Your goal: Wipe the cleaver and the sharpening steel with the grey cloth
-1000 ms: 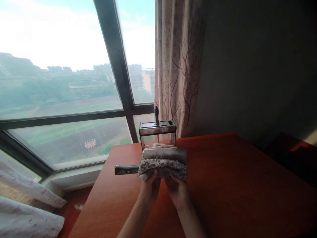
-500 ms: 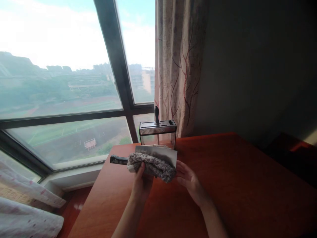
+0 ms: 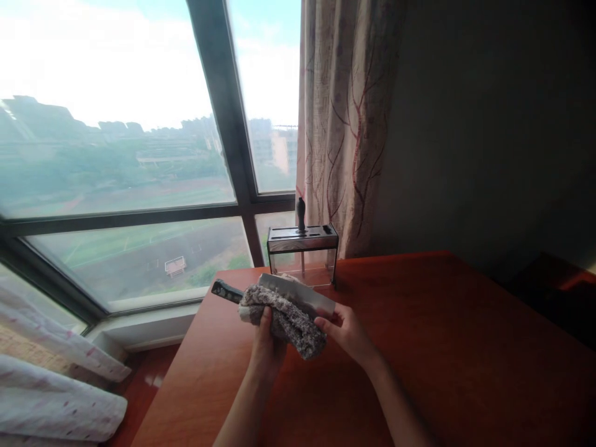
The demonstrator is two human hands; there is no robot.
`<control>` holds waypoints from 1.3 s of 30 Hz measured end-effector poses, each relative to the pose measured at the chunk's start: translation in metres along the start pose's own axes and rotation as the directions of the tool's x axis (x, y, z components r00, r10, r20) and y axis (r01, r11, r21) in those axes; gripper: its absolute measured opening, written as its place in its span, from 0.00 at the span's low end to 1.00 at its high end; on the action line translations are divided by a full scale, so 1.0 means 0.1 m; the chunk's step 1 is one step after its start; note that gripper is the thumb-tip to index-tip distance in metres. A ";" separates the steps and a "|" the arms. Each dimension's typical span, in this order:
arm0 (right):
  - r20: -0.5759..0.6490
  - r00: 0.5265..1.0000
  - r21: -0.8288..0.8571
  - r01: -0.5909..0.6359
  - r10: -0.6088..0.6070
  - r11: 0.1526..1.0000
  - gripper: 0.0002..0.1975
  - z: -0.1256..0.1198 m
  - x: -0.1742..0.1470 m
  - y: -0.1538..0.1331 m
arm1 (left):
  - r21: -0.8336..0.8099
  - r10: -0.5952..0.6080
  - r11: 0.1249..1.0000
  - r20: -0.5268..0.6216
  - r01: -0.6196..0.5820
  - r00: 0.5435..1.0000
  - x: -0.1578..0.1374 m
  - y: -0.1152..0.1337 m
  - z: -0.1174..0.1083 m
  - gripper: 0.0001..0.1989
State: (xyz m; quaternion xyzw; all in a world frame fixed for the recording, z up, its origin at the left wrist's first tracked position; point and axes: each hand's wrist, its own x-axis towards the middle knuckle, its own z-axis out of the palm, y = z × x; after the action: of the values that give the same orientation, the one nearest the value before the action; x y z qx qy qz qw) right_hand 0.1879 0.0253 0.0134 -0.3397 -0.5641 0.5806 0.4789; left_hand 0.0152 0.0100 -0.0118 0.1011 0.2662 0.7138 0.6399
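A fluffy grey cloth (image 3: 291,316) is folded around the lower part of a cleaver (image 3: 298,292), whose broad metal blade shows above it. The black handle (image 3: 226,290) sticks out to the left, with no hand on it. My left hand (image 3: 270,338) is closed on the cloth from below, thumb on its front; its other fingers are hidden. At the blade's right end, my right hand (image 3: 342,329) pinches the cloth and the blade's corner between thumb and fingers. Both are held above the table, tilted down to the right.
Behind the cleaver, a clear-sided knife block (image 3: 302,243) with a slotted metal top stands on the reddish wooden table (image 3: 419,347). One black-handled utensil (image 3: 301,214) sits in it. A window (image 3: 130,124) and curtain (image 3: 344,124) lie beyond; another curtain (image 3: 56,397) hangs at left.
My right hand has closed from loosely spread fingers into a pinch at the blade's end. The cleaver and cloth have tilted, the right end lower. The view has shifted slightly.
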 end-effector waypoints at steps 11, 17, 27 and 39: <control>-0.087 0.996 -0.062 -0.025 0.019 0.998 0.17 0.33 -0.05 0.30 | -0.068 -0.197 0.974 0.202 0.215 0.959 -0.10 0.08 0.04 0.34; -0.247 0.969 -0.062 -0.030 0.013 0.998 0.18 0.27 -0.07 0.24 | -0.036 -0.197 0.977 0.229 0.211 0.953 -0.10 0.04 0.08 0.32; -0.356 0.932 -0.045 0.054 -0.067 0.998 0.19 0.02 -0.12 0.00 | -0.061 -0.199 0.976 0.155 0.210 0.968 -0.13 0.09 0.12 0.30; -0.163 0.966 -0.304 0.144 -0.200 0.942 0.18 0.13 -0.19 0.37 | -0.076 -0.111 0.990 0.085 0.118 0.990 -0.14 0.18 0.14 0.36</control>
State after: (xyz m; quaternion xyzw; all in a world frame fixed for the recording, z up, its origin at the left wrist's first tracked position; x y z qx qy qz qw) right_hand 0.1752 0.0062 -0.0237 -0.4095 -0.6220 0.4120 0.5250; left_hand 0.0087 -0.0003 0.0115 0.0884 0.2167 0.6814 0.6935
